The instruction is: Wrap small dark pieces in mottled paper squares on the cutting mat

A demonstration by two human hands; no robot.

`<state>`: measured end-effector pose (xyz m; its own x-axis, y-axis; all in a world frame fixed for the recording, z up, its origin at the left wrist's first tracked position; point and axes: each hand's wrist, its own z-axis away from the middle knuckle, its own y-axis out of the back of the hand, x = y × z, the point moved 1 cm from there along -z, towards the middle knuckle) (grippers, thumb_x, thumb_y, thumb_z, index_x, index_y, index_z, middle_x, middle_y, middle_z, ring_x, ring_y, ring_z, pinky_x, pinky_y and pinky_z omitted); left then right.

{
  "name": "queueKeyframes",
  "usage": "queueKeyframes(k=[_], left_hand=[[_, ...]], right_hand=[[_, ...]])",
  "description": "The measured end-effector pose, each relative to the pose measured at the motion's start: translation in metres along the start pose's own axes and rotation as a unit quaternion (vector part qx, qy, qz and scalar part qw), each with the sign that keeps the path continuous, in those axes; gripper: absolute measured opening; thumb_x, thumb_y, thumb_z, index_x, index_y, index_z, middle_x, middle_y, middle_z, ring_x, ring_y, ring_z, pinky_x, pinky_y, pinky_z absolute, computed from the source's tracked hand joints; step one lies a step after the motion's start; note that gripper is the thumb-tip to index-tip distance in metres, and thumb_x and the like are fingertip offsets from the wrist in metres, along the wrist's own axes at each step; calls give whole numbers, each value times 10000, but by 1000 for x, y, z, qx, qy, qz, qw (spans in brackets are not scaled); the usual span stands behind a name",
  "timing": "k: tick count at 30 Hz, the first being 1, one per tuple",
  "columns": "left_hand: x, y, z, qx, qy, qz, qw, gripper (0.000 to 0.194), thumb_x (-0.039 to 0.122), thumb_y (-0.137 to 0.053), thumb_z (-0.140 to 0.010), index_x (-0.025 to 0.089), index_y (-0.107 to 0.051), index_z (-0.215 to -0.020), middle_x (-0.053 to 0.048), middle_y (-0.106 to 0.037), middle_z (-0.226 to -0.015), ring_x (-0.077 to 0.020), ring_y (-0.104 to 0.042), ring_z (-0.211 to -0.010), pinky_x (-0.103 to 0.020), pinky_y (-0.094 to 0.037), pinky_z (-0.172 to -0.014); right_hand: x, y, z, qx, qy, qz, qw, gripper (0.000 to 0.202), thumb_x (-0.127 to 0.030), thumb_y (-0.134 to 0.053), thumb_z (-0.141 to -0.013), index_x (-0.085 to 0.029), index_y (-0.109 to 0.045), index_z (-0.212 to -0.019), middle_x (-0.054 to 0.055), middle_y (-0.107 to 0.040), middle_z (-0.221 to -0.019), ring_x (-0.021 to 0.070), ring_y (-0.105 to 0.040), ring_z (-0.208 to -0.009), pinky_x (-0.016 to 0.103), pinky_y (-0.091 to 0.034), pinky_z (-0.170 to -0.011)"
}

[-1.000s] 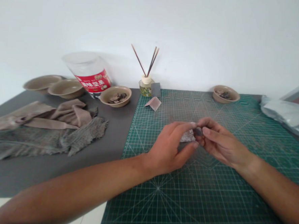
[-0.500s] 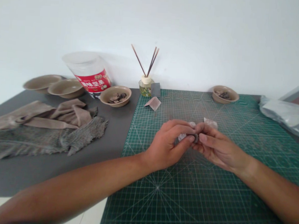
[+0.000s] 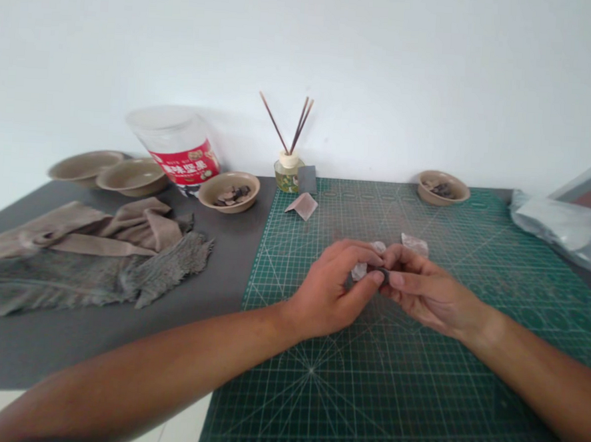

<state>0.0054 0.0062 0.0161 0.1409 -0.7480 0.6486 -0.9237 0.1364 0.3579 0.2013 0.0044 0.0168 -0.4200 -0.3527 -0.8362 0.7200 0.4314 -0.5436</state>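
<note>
Both hands meet above the green cutting mat (image 3: 365, 385), right of its middle. My left hand (image 3: 339, 284) is closed, its thumb and fingers pinching a small dark coin-like disc (image 3: 384, 274) from the left. From the right, the thumb and fingertips of my right hand (image 3: 424, 289) press on the same disc. Fingers cover most of it. Crumpled whitish scraps (image 3: 359, 271) show behind and under my left fingers. A pale, wrinkled piece of paper (image 3: 415, 244) lies just beyond my right hand.
Bowls with dark flat pieces stand at left (image 3: 230, 192) and back right (image 3: 442, 188). A red-labelled tub (image 3: 172, 147), reed diffuser (image 3: 288, 170), folded sandpaper-like square (image 3: 304, 206) and grey square (image 3: 307, 179) are behind. Cloths (image 3: 98, 255) lie left, a plastic bag (image 3: 565, 227) right.
The disc has tilted and now shows a thinner, darker edge between the fingertips. My right thumb has shifted slightly left and down against it. The hands otherwise stay in place.
</note>
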Motion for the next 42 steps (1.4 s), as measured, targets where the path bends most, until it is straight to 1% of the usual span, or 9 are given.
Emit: queueKeyframes(k=[6, 19, 25, 27, 30, 32, 34, 37, 42], left_hand=[[0, 0, 0, -18, 6, 6, 1000, 196, 251, -656, -931, 200, -604, -1113, -102, -693, -1165, -218, -672, -1105, -415, -553, -989], [0, 1, 1, -33, 5, 47, 998, 76, 252, -644, -957, 213, -589, -993, -81, -686, -1118, -203, -670, -1077, -399, -560, -961], [-3, 1, 1, -30, 8, -6, 999, 74, 189, -534, -1003, 208, -601, -1029, -65, -704, -1128, -184, -668, -1098, -378, -531, -979], [-7, 1, 1, -33, 47, -80, 995, 156, 159, -521, -982, 211, -609, -1099, -68, -704, -1172, -206, -649, -1135, -416, -505, -1010], [-17, 1, 3, -73, 115, -218, 966, 379, 211, -620, -899, 201, -586, -1276, -111, -630, -1371, -303, -557, -1290, -530, -430, -1094], [-21, 0, 5, -110, 136, -282, 943, 501, 295, -659, -873, 161, -567, -1347, -156, -559, -1469, -365, -485, -1369, -584, -385, -1130], [-23, -1, 7, -145, 132, -308, 931, 492, 349, -642, -884, 135, -593, -1324, -167, -569, -1464, -384, -467, -1387, -595, -368, -1144], [-21, 0, 8, -167, 106, -303, 932, 395, 340, -622, -883, 161, -646, -1234, -127, -635, -1398, -369, -488, -1370, -582, -373, -1143], [-15, 3, 9, -187, 83, -280, 938, 361, 300, -660, -821, 186, -666, -1163, -105, -657, -1365, -361, -514, -1333, -577, -380, -1138]], right_hand=[[0, -2, 1, -2, 2, -11, 1000, 180, -160, -831, -832, -230, -715, -951, -34, -677, -950, 91, -664, -916, 185, -541, -828], [3, 4, 2, -6, -17, 37, 999, 164, -202, -841, -820, -241, -718, -921, -30, -685, -888, 97, -651, -828, 193, -525, -751], [-4, 10, 3, 22, 34, 153, 987, 153, -275, -839, -826, -247, -713, -909, -20, -682, -849, 133, -637, -787, 253, -523, -720], [-10, 14, 3, 68, 86, 274, 955, 143, -313, -815, -849, -254, -711, -928, 8, -707, -942, 176, -648, -870, 305, -530, -773], [-16, 21, 4, 147, 156, 482, 850, 123, -339, -756, -895, -267, -704, -980, 42, -721, -1045, 240, -653, -971, 387, -525, -843], [-16, 24, 3, 137, 187, 591, 773, 91, -309, -714, -921, -274, -700, -1003, 46, -724, -1030, 254, -659, -969, 428, -518, -873], [-14, 25, 0, 86, 206, 659, 718, 73, -269, -681, -935, -278, -702, -1005, 45, -725, -1005, 259, -663, -959, 461, -517, -894], [-10, 25, -3, 36, 220, 698, 681, 92, -255, -651, -951, -278, -710, -1017, 61, -729, -1026, 278, -661, -999, 494, -525, -914], [-7, 22, -2, -40, 193, 718, 668, 145, -215, -613, -970, -271, -730, -1034, 66, -745, -1076, 267, -669, -1020, 478, -535, -912]])
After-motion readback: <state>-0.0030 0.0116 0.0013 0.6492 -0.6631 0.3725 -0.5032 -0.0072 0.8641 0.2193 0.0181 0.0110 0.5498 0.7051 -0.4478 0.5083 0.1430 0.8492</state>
